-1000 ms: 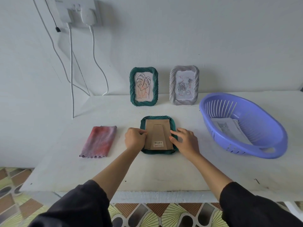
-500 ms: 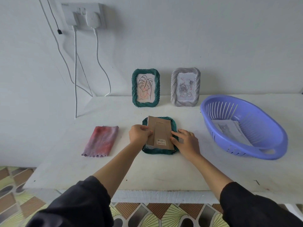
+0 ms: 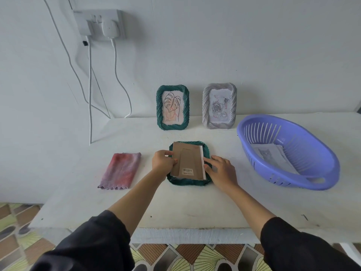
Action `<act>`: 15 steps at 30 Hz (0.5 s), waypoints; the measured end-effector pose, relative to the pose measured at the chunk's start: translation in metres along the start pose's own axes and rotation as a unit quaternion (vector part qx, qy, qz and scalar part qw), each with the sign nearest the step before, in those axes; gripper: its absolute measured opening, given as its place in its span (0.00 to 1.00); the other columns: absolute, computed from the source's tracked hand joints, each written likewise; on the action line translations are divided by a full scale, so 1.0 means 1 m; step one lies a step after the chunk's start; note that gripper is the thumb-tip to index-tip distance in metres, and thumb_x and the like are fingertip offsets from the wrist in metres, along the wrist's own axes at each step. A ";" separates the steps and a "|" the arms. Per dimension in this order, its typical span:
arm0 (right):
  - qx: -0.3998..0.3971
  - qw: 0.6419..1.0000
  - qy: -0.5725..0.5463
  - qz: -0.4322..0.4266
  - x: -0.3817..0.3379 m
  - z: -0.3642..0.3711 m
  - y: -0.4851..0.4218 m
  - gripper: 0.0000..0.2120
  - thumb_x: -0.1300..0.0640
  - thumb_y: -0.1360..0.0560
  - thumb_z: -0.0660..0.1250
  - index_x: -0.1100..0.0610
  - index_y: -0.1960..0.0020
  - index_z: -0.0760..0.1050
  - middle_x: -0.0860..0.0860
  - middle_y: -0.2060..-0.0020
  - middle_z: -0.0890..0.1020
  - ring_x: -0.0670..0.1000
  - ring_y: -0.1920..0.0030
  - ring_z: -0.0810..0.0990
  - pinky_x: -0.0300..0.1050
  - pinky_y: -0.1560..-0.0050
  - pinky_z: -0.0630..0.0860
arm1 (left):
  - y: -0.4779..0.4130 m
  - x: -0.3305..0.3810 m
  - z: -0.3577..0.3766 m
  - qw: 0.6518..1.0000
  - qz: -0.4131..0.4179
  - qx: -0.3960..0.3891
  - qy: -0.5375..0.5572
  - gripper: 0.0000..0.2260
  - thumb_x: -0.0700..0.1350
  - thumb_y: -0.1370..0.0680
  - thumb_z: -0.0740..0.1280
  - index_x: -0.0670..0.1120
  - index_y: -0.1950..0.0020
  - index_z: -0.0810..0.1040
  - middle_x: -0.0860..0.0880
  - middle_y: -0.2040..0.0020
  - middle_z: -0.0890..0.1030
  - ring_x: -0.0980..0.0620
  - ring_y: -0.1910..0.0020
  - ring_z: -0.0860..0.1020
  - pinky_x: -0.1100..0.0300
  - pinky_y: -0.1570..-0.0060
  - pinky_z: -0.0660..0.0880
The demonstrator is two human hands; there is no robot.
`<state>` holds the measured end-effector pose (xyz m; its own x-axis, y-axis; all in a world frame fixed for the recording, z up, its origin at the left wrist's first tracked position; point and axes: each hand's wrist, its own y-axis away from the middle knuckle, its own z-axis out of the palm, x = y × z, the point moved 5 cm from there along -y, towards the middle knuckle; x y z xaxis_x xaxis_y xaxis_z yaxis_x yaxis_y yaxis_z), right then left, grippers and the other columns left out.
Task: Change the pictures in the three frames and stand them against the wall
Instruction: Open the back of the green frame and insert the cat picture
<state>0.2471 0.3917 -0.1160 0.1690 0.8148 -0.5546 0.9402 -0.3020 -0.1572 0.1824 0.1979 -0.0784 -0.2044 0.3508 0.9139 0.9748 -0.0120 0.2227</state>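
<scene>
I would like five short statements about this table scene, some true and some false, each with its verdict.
1. The upright green frame and the grey frame both stand against the wall. True.
2. The third frame lies face up on the table. False: it lies face down, with its cardboard backing on top.
3. The left hand pinches the backing's left edge. True.
4. The purple basket holds nothing. False: printed sheets lie in it.
5. The cloth lies right of the basket. False: it lies left of the third frame.
</scene>
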 end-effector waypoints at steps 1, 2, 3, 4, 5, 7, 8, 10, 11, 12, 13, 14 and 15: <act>0.000 1.000 0.000 -0.001 0.000 0.000 0.000 0.16 0.47 0.23 0.61 0.43 0.36 0.73 0.48 0.33 0.72 0.52 0.33 0.67 0.46 0.35 0.63 | 0.000 0.000 -0.001 1.000 0.002 -0.002 -0.001 0.14 0.34 0.26 0.67 0.41 0.41 0.77 0.38 0.47 0.81 0.46 0.57 0.77 0.58 0.61 0.74; -0.001 1.000 0.000 -0.002 0.000 0.000 0.001 0.16 0.47 0.23 0.61 0.43 0.36 0.73 0.48 0.33 0.72 0.51 0.33 0.67 0.46 0.35 0.63 | 0.000 0.000 -0.001 1.000 0.005 -0.003 -0.004 0.14 0.34 0.26 0.67 0.40 0.41 0.77 0.38 0.47 0.81 0.46 0.57 0.77 0.59 0.63 0.74; -0.003 1.000 0.000 -0.003 0.001 0.001 0.001 0.17 0.47 0.24 0.61 0.43 0.36 0.72 0.48 0.33 0.72 0.51 0.33 0.67 0.46 0.35 0.63 | 0.000 0.000 -0.001 1.000 0.009 -0.005 -0.006 0.14 0.34 0.26 0.67 0.40 0.42 0.77 0.38 0.47 0.81 0.46 0.57 0.77 0.61 0.66 0.73; -0.004 1.000 0.001 -0.004 0.000 0.001 0.001 0.17 0.46 0.24 0.61 0.43 0.35 0.72 0.48 0.33 0.72 0.51 0.33 0.67 0.46 0.35 0.63 | -0.001 0.000 -0.001 1.000 0.013 -0.005 -0.007 0.13 0.34 0.27 0.67 0.40 0.42 0.77 0.38 0.47 0.81 0.46 0.57 0.77 0.62 0.69 0.72; -0.004 1.000 0.002 -0.005 0.000 0.001 0.001 0.17 0.46 0.24 0.61 0.43 0.35 0.72 0.48 0.33 0.72 0.51 0.33 0.67 0.46 0.35 0.63 | -0.001 0.001 -0.001 1.000 0.017 -0.005 -0.008 0.12 0.34 0.27 0.68 0.40 0.43 0.77 0.38 0.47 0.81 0.46 0.57 0.77 0.62 0.69 0.72; -0.002 1.000 0.003 -0.004 0.000 0.001 0.001 0.17 0.46 0.24 0.61 0.43 0.36 0.73 0.48 0.33 0.72 0.51 0.33 0.67 0.46 0.36 0.63 | -0.001 0.002 -0.003 1.000 0.026 0.002 -0.012 0.11 0.34 0.27 0.68 0.39 0.45 0.78 0.38 0.48 0.81 0.46 0.57 0.77 0.59 0.65 0.75; -0.001 1.000 0.004 -0.004 0.000 0.001 0.001 0.17 0.46 0.24 0.61 0.43 0.36 0.73 0.48 0.33 0.72 0.51 0.33 0.67 0.46 0.36 0.63 | -0.001 0.002 -0.005 0.999 0.031 0.005 -0.014 0.10 0.34 0.27 0.68 0.39 0.46 0.78 0.38 0.49 0.82 0.46 0.57 0.77 0.57 0.61 0.76; 0.001 1.000 0.005 -0.005 0.000 0.001 0.001 0.17 0.46 0.24 0.62 0.44 0.36 0.73 0.49 0.33 0.72 0.51 0.33 0.67 0.45 0.36 0.63 | -0.003 0.004 -0.009 0.999 0.039 0.006 -0.013 0.09 0.33 0.27 0.67 0.38 0.47 0.79 0.38 0.50 0.81 0.46 0.57 0.77 0.54 0.56 0.76; 0.003 1.000 0.004 -0.005 -0.001 0.000 0.001 0.17 0.47 0.24 0.62 0.44 0.36 0.73 0.49 0.33 0.72 0.51 0.34 0.67 0.45 0.36 0.64 | -0.004 0.005 -0.012 0.999 0.042 0.006 -0.012 0.09 0.32 0.27 0.67 0.38 0.47 0.79 0.39 0.51 0.81 0.46 0.57 0.76 0.55 0.57 0.76; 0.004 1.000 0.004 -0.005 -0.001 0.000 0.002 0.17 0.47 0.24 0.62 0.44 0.36 0.74 0.49 0.33 0.72 0.52 0.34 0.68 0.46 0.36 0.64 | -0.005 0.006 -0.016 0.999 0.042 0.006 -0.009 0.09 0.32 0.26 0.65 0.38 0.47 0.79 0.40 0.52 0.80 0.46 0.57 0.76 0.56 0.59 0.76; 0.005 1.000 0.003 -0.005 -0.001 0.000 0.002 0.17 0.47 0.24 0.62 0.44 0.36 0.74 0.49 0.33 0.72 0.52 0.34 0.68 0.46 0.35 0.64 | -0.006 0.008 -0.022 0.999 0.043 0.007 -0.004 0.10 0.31 0.26 0.64 0.38 0.47 0.79 0.41 0.53 0.79 0.46 0.57 0.76 0.56 0.59 0.76; 0.005 1.000 0.002 -0.004 -0.002 -0.001 0.002 0.17 0.47 0.24 0.62 0.44 0.36 0.74 0.49 0.33 0.72 0.52 0.34 0.68 0.46 0.35 0.64 | -0.009 0.009 -0.028 0.999 0.044 0.013 0.002 0.11 0.30 0.26 0.63 0.37 0.46 0.79 0.42 0.53 0.78 0.46 0.56 0.76 0.55 0.57 0.76; 0.004 1.000 0.000 -0.004 -0.002 -0.001 0.002 0.17 0.47 0.24 0.62 0.44 0.36 0.74 0.49 0.33 0.72 0.52 0.33 0.67 0.46 0.35 0.63 | -0.011 0.010 -0.036 0.999 0.045 0.023 0.006 0.12 0.30 0.25 0.62 0.37 0.45 0.79 0.42 0.52 0.78 0.45 0.56 0.76 0.54 0.55 0.76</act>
<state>0.2489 0.3899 -0.1147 0.1613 0.8178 -0.5524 0.9394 -0.2988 -0.1680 0.1664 0.1678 -0.0600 -0.1175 0.3397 0.9332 0.9922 0.0001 0.1249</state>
